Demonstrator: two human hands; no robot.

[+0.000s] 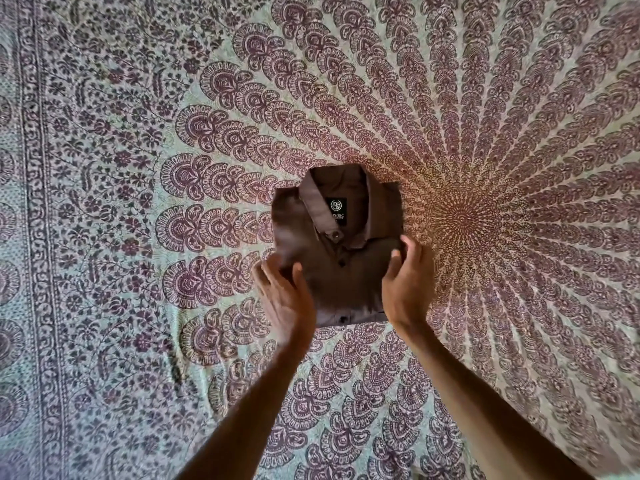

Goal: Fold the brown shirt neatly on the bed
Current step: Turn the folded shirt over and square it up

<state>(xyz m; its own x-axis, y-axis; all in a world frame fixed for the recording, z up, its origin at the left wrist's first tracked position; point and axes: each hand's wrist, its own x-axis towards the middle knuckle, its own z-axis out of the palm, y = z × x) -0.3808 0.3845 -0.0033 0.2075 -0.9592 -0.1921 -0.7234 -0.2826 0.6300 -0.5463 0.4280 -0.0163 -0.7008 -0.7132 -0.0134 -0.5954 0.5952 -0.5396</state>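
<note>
- Both bare forearms reach forward, converging.
- The left hand (pixel 287 299) is blurred, fingers straight, palm turned inward.
- The right hand (pixel 408 282) curls fingers and thumb round one edge of the folded brown shirt (pixel 346 271).

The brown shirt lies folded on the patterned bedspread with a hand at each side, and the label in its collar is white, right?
Not quite: the head view shows the label in the collar is black, with a pale emblem. The rest holds: the brown shirt lies folded on the patterned bedspread, with the left hand and the right hand at its sides.
</note>
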